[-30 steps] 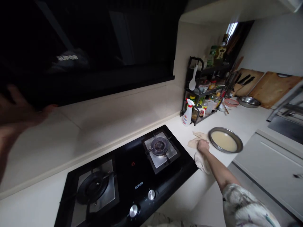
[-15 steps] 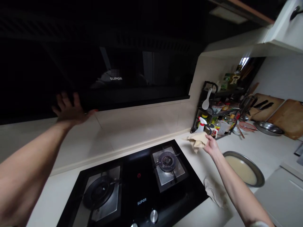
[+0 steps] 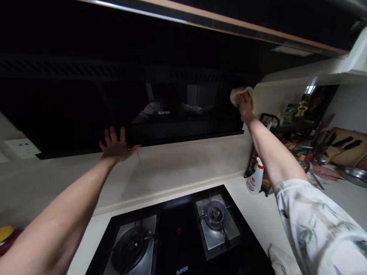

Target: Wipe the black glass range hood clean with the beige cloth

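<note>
A black range hood (image 3: pixel 183 128) with a glossy front spans the upper view. My left hand (image 3: pixel 116 145) lies with spread fingers against its lower edge, left of the SUPOR lettering. Up at the hood's right end, my right hand (image 3: pixel 245 106) presses a cream cloth (image 3: pixel 236 95) to the front panel, its fingers bunched on the fabric. Below both hands is a black gas hob (image 3: pixel 174 244) with two burners, no pots on them.
A white spray bottle (image 3: pixel 256 178) with a red-and-white head stands beside a black rack (image 3: pixel 269 118) of bottles and jars. Another cloth (image 3: pixel 282 261) lies on the counter right of the hob. A wall socket (image 3: pixel 24 148) sits at the left. Knives (image 3: pixel 344 142) and a metal pan (image 3: pixel 354 173) are far right.
My right hand has risen with the cloth from above the counter to the hood's right end. My left hand stays spread on the hood's lower edge. The view has tilted and shifted left.
</note>
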`<state>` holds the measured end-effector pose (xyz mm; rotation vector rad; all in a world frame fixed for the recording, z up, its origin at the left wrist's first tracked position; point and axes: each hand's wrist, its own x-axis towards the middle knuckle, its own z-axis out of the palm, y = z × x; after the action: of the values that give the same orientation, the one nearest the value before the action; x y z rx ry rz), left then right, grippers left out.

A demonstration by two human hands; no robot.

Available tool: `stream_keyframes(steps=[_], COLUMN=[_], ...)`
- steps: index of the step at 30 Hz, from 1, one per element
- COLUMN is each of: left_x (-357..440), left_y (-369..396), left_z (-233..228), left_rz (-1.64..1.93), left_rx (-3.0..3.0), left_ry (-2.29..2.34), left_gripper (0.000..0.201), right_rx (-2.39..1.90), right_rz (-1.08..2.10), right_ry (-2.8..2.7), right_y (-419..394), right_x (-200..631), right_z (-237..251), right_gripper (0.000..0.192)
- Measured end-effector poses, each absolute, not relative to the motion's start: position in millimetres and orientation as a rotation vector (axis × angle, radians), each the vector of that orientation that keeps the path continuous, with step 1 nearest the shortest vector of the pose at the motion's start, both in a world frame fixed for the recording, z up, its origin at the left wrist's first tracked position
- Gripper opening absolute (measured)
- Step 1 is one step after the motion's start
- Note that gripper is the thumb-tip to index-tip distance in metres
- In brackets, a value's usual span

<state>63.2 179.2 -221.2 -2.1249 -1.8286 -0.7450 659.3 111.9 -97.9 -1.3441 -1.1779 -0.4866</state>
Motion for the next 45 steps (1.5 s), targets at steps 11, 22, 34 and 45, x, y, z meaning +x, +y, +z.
stream_keyframes(steps=[11,22,34,45], left_x=[61.4,59.7,60.3,62.7], left_y=[182.3,180.5,181.4,178.0], left_z=[-223.2,-222.7,-222.4,-220.2], left_rz=[-0.745,-0.713,-0.721,-0.726], left_rx=[-2.108,-2.095,-2.126,-2.106], left_ry=[-1.817,-1.834,-1.832,-1.866], left_gripper=[0.106,0.103,0.106,0.105], right_rx=[-1.457,-1.537,-1.408,-1.421], right_rz=[-0.601,-0.682,-0.53,-0.695], right_ry=[-1.23,-1.449,-0.798,-1.593], right_y=[162.3,118.2,147.5,147.2], right_x=[448.5,522.3,580.9,371.1], right_z=[-110.6,-90.9,-52.0,-82.3], right_gripper=[0.06,0.055,0.062,0.06])
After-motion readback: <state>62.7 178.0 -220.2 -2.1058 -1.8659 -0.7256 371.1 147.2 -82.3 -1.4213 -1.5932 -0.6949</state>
